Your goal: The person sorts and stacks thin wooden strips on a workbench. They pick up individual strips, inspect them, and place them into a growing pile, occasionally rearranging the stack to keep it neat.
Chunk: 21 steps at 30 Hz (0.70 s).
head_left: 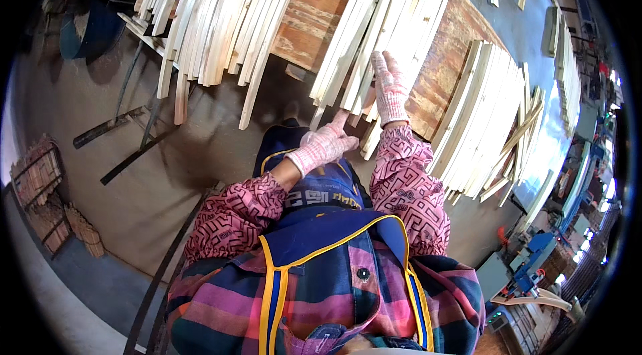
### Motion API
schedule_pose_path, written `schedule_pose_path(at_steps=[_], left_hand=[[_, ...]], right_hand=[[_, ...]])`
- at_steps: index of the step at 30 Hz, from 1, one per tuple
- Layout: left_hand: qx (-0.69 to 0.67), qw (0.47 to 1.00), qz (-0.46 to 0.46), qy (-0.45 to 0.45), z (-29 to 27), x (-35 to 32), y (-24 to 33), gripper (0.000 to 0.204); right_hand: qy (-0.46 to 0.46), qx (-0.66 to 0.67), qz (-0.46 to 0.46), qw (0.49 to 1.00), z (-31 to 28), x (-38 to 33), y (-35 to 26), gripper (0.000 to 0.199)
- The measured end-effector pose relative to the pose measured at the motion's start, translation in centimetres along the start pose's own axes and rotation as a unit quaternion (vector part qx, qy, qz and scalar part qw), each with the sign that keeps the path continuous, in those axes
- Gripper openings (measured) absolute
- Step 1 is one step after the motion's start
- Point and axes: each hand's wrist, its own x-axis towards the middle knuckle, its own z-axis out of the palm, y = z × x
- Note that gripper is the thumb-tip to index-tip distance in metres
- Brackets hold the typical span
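The right hand [391, 87], gloved, was over the middle strips [406, 21], its fingers straight and nearly together. The left hand [324, 144], also gloved, was at the near ends, one finger stretched out; whether it pinched a strip, I could not tell. These strips lay on the board [314, 7], between other strips [221, 14].
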Motion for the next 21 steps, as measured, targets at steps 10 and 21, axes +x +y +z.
schedule_pose_path(at_steps=[10,21], left_hand=[[-0.339,0.926,0.159,-0.040,0.3,1.6,-3.5,0.062],[0.242,0.880,0.199,0.356,-10.2,6.1,1.3,0.081]], right_hand=[[-0.139,0.168,0.082,0.973,-3.1,-0.3,0.0,0.045],[0.034,-0.220,-0.094,0.970,-10.2,-3.6,1.0,0.056]])
